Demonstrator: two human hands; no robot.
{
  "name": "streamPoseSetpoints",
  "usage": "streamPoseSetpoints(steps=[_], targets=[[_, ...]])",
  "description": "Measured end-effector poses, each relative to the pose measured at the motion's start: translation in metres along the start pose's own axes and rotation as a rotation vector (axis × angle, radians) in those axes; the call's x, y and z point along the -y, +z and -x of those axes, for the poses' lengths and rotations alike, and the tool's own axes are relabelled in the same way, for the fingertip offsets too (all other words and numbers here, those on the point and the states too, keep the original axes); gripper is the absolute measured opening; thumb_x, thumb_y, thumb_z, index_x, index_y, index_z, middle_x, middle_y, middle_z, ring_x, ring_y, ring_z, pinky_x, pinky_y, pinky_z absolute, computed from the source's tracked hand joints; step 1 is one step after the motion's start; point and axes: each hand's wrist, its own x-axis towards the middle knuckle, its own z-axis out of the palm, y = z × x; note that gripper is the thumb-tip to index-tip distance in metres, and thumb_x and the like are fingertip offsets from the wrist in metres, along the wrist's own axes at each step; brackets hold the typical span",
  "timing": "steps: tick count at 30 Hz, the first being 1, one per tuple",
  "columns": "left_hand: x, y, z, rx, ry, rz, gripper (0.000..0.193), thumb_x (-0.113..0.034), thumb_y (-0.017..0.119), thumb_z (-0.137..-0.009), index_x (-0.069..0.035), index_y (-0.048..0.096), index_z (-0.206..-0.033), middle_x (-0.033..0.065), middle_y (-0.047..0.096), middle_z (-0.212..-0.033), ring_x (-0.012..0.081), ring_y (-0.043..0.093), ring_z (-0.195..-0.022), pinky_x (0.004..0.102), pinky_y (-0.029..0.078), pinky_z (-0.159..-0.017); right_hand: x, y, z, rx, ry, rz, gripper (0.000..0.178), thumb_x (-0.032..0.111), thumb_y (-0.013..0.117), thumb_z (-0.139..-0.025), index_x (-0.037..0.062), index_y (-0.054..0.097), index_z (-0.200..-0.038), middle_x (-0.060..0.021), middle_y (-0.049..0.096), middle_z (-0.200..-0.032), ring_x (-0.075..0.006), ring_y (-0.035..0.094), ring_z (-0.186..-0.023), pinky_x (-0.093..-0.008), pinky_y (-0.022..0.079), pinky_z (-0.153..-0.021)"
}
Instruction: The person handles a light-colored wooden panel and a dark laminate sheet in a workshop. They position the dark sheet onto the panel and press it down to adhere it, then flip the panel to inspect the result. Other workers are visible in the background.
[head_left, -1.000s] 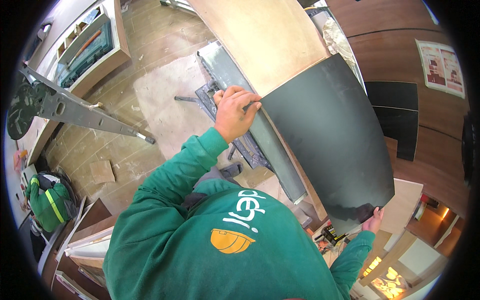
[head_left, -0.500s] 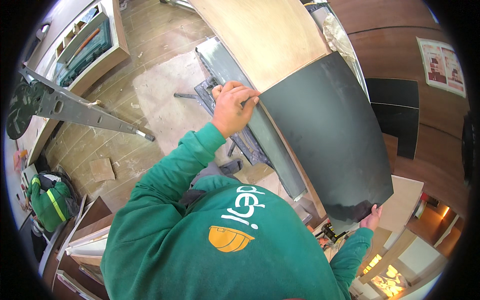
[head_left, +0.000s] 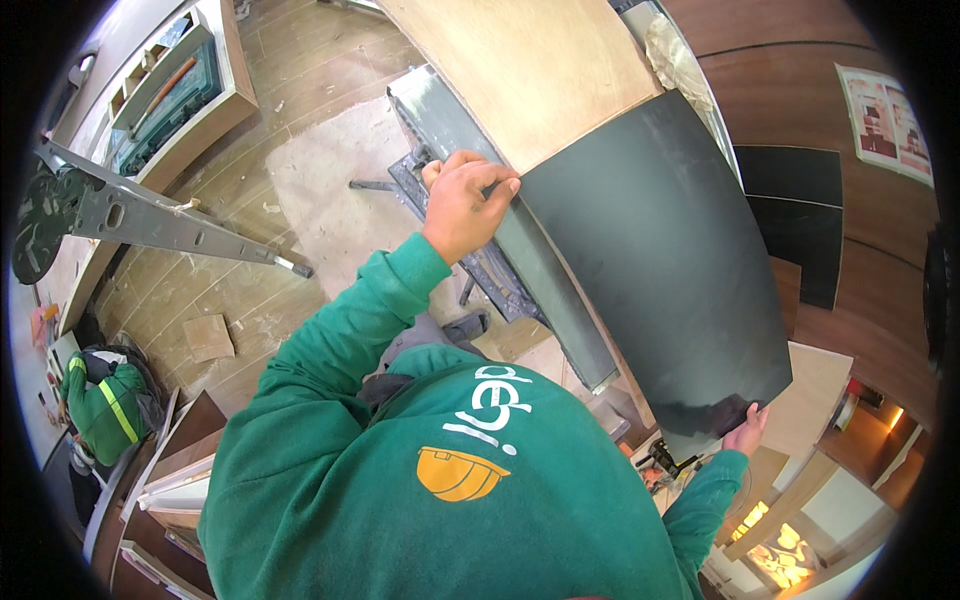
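Observation:
A dark, smooth black panel (head_left: pixel 660 260) lies over a pale wooden board (head_left: pixel 530 75), which shows bare beyond the panel's far edge. My left hand (head_left: pixel 468 203) is closed, thumb and fingers pinching the panel's far left corner. Down at the near right corner, my right hand (head_left: pixel 745 432) grips the panel's edge, its fingers partly hidden. Beneath the boards runs a long grey-green beam (head_left: pixel 520 250), with a dark metal stand (head_left: pixel 490 280) below it at its left.
On the left, a grey metal ladder-like leg (head_left: pixel 170 215) crosses the tiled floor. A wooden tray (head_left: pixel 235 100) holds a teal case. A co-worker in green (head_left: pixel 105 405) bends at the far left. Black panels (head_left: pixel 795 230) lean against the brown wall at the right. A power tool (head_left: pixel 660 458) lies below the panel.
The panel's far edge has shifted slightly away from me in the picture. Both hands keep their holds at its corners; my left thumb now lies closer along the corner.

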Motion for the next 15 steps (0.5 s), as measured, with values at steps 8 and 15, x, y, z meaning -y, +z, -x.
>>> streamPoseSetpoints(steps=[8,15], targets=[[-0.002,-0.001,0.001,-0.017,0.041,-0.014,0.012,-0.023,0.073,-0.085,-0.014,0.078,-0.093,0.0019,0.069,-0.085,0.0176,0.058,-0.096,0.0366,0.028,-0.09,-0.015,-0.018,-0.024,0.057,-0.035,0.002,0.07,0.005,0.06,-0.096,0.0019,0.024,-0.156,-0.0132,0.026,-0.16,-0.0239,0.029,-0.145,-0.0405,0.025,-0.12],[-0.002,0.003,0.002,-0.049,0.038,-0.023,0.013,-0.024,0.074,-0.085,-0.014,0.078,-0.093,0.0025,0.068,-0.082,0.0188,0.06,-0.094,0.0368,0.03,-0.089,-0.01,-0.001,-0.015,0.025,-0.004,-0.008,0.07,0.004,0.06,-0.096,0.0032,0.025,-0.156,-0.0132,0.026,-0.161,-0.0243,0.032,-0.143,-0.0415,0.028,-0.118]])
